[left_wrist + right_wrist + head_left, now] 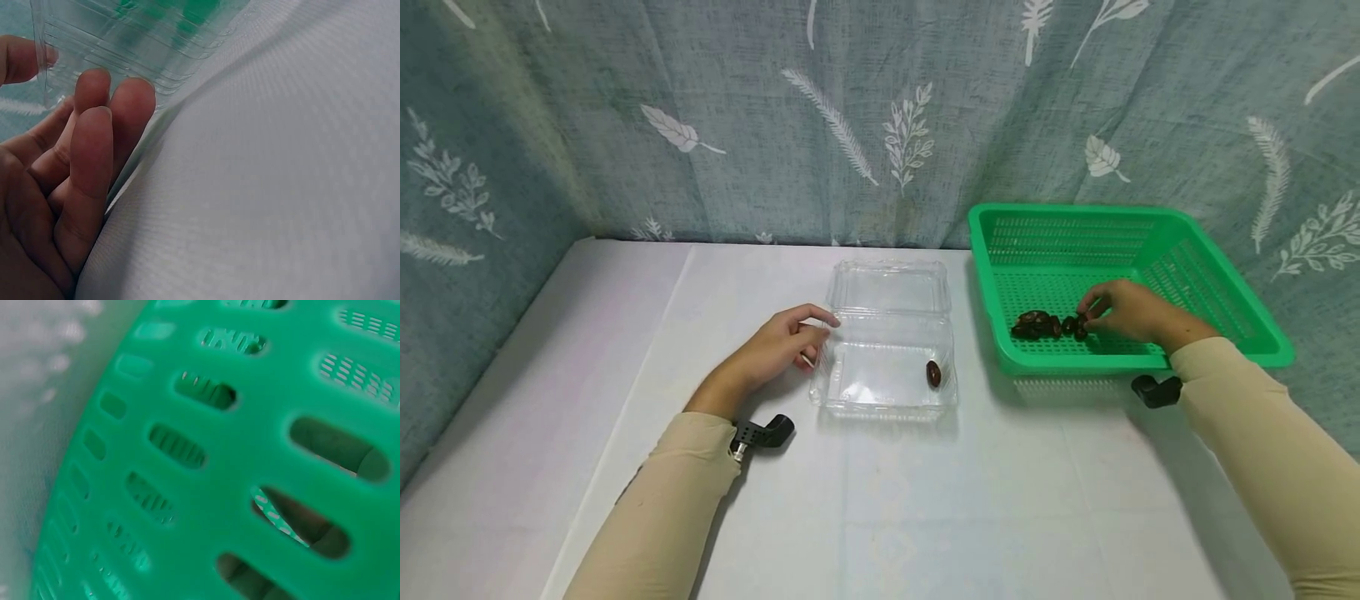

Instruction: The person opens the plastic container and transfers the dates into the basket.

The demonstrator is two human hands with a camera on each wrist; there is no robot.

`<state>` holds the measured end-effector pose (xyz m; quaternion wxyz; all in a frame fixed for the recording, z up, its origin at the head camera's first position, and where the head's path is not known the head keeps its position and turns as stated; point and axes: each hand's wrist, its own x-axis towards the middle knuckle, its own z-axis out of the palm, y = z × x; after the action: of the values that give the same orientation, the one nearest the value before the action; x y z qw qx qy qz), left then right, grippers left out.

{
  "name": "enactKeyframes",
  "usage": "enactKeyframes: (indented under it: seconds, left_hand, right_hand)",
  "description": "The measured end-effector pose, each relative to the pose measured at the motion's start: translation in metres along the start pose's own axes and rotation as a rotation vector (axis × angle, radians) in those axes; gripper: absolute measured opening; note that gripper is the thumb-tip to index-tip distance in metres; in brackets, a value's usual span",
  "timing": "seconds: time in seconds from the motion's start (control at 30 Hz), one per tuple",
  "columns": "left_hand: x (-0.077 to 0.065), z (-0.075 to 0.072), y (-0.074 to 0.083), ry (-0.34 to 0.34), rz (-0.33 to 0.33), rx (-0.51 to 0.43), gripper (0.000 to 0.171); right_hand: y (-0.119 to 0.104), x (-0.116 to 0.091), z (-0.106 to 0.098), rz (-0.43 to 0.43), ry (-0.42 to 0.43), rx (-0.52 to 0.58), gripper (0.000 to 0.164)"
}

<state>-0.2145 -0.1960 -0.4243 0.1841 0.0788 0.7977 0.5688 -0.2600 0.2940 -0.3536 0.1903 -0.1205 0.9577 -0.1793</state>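
A clear plastic clamshell box [887, 387] lies with its lid folded back, one dark brown date [933, 374] in its base at the right. My left hand [775, 350] is at the box's left side, forefinger stretched to the rim and the other fingers loosely bent. In the left wrist view, several fingertips [94, 156] come close to the ribbed plastic wall. Inside a green basket [1097, 362], my right hand [1131, 312] pinches a date [1081, 327] between thumb and fingers. Beside it lies a cluster of dates [1036, 325]. Slots in the basket wall mostly hide this hand in the right wrist view.
A white cloth [895, 508] covers the table. Behind it hangs a grey-green curtain [737, 125] with white leaf prints. The basket's raised rim stands between the right forearm and the dates.
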Motion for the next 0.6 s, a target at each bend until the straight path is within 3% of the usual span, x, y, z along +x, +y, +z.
enactKeyframes:
  seconds: [0.33,0.43,0.6]
  left_hand:
    - [-0.001,0.001,0.001,0.002,0.002,-0.005,0.033]
    - [-0.001,0.000,0.000,-0.003,-0.006,-0.007,0.033]
    - [-0.003,-0.001,0.001,0.003,-0.005,0.001,0.034]
  right_hand:
    - [-0.004,-0.002,-0.001,-0.024,0.011,-0.023,0.035]
    - [-0.008,-0.004,-0.004,-0.029,0.069,-0.032,0.037]
    - [-0.027,-0.011,-0.008,-0.082,0.244,-0.031,0.035]
